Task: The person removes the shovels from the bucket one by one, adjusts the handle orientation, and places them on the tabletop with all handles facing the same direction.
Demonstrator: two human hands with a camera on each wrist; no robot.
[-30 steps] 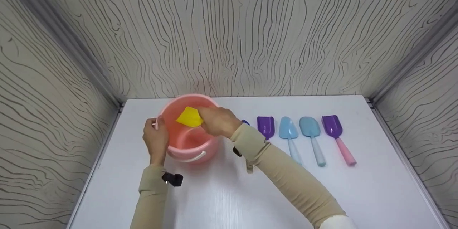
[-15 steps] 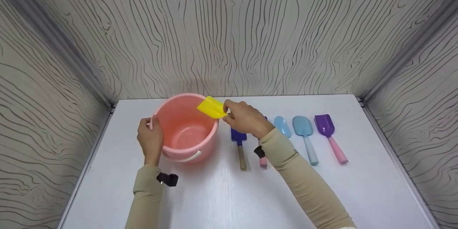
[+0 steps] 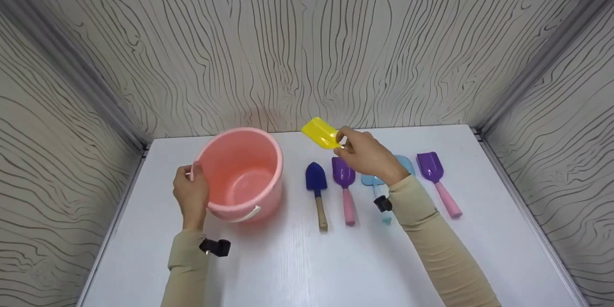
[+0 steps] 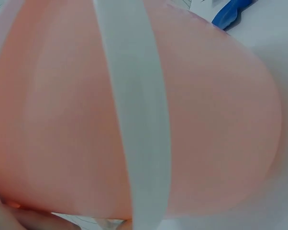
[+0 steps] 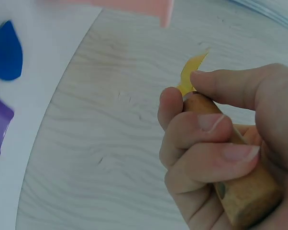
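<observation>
A pink bucket with a white handle stands at the left of the white table, tipped slightly. My left hand grips its rim at the left side. In my right hand is a toy shovel with a yellow blade; the right wrist view shows the fingers wrapped round its wooden handle. That shovel is held up over the back of the table, right of the bucket. Beneath and beside the right hand lie a blue shovel with a wooden handle and a purple shovel with a pink handle.
Light blue shovels lie partly hidden under the right hand and sleeve. Another purple shovel with a pink handle lies at the right end of the row. A wood-grain panel rises behind the white table.
My right hand has lifted the yellow shovel out from over the bucket's opening and carried it to the right. The left hand stays on the rim. The blue shovel has come into full view.
</observation>
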